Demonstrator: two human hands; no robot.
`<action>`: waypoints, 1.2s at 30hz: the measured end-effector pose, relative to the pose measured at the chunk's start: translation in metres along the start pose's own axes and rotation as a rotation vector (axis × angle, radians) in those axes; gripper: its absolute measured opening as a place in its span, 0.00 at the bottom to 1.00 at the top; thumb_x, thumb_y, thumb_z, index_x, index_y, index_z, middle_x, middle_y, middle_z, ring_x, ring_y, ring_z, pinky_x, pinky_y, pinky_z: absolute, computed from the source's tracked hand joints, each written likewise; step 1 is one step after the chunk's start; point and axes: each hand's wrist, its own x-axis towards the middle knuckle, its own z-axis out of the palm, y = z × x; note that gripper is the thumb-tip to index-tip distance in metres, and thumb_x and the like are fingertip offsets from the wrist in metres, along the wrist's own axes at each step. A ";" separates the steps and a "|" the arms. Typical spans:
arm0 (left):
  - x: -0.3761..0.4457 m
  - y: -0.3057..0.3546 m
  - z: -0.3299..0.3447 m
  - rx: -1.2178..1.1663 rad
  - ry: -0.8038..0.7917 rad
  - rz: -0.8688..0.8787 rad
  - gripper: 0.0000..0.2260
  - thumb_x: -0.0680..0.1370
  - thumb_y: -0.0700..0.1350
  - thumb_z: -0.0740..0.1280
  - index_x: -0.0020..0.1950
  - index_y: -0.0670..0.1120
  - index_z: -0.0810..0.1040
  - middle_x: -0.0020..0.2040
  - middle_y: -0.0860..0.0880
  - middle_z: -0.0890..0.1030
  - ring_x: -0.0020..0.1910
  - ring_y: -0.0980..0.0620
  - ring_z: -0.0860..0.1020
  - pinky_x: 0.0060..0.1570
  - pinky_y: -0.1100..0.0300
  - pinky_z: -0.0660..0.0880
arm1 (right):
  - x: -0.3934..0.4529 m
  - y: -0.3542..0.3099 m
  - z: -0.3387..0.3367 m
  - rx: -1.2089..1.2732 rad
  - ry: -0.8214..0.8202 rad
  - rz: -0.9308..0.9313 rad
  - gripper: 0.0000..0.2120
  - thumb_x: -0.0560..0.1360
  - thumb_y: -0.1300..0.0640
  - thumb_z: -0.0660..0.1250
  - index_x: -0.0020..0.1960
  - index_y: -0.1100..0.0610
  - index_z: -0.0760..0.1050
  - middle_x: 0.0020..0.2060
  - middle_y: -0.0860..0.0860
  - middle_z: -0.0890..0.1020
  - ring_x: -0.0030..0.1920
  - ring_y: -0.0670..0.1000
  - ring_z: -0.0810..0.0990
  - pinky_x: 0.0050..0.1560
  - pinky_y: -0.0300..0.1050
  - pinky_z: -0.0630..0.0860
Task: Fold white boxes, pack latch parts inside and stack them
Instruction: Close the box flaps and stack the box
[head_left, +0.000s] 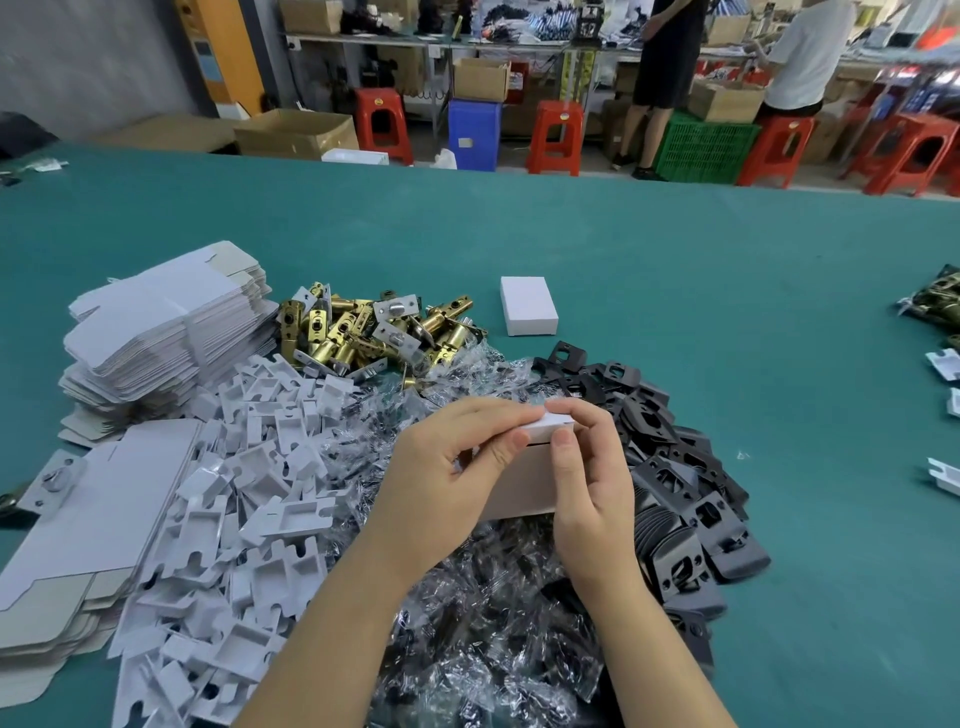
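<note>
Both hands hold one white box (524, 483) above the heaps in front of me. My left hand (441, 467) grips its left side, with the thumb on the top flap. My right hand (592, 478) pinches the flap's right end between thumb and fingers. One finished closed white box (528, 305) lies alone on the green table (675, 270) further back. Brass latch bolts (363, 327) form a heap at middle left. Flat unfolded box blanks (166, 322) are stacked at far left, with a second stack (78, 545) nearer me.
White card inserts (249, 493) are heaped at lower left. Small clear bags of parts (483, 613) lie under my arms. Black strike plates (675, 478) pile up on the right. More parts (940, 301) sit at the right edge. People stand at benches beyond the table.
</note>
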 end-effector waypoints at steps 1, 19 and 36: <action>0.000 0.000 0.000 -0.001 -0.006 -0.007 0.11 0.80 0.49 0.67 0.61 0.57 0.84 0.58 0.61 0.83 0.61 0.57 0.79 0.55 0.66 0.76 | 0.000 0.000 0.000 0.006 0.001 0.002 0.10 0.82 0.45 0.57 0.60 0.40 0.73 0.52 0.36 0.81 0.48 0.42 0.80 0.43 0.29 0.72; -0.002 -0.010 -0.013 -0.223 -0.112 -0.141 0.12 0.80 0.49 0.67 0.60 0.63 0.84 0.61 0.59 0.83 0.63 0.53 0.79 0.54 0.64 0.78 | 0.001 0.001 0.001 0.028 -0.027 0.019 0.10 0.82 0.42 0.57 0.60 0.33 0.72 0.53 0.38 0.80 0.49 0.43 0.80 0.40 0.31 0.74; -0.007 -0.009 -0.015 -0.189 -0.120 -0.142 0.17 0.82 0.44 0.64 0.65 0.62 0.81 0.63 0.57 0.81 0.58 0.57 0.78 0.47 0.66 0.77 | 0.001 -0.001 0.001 0.045 -0.032 0.028 0.10 0.81 0.42 0.57 0.59 0.31 0.72 0.52 0.37 0.80 0.48 0.45 0.80 0.38 0.40 0.78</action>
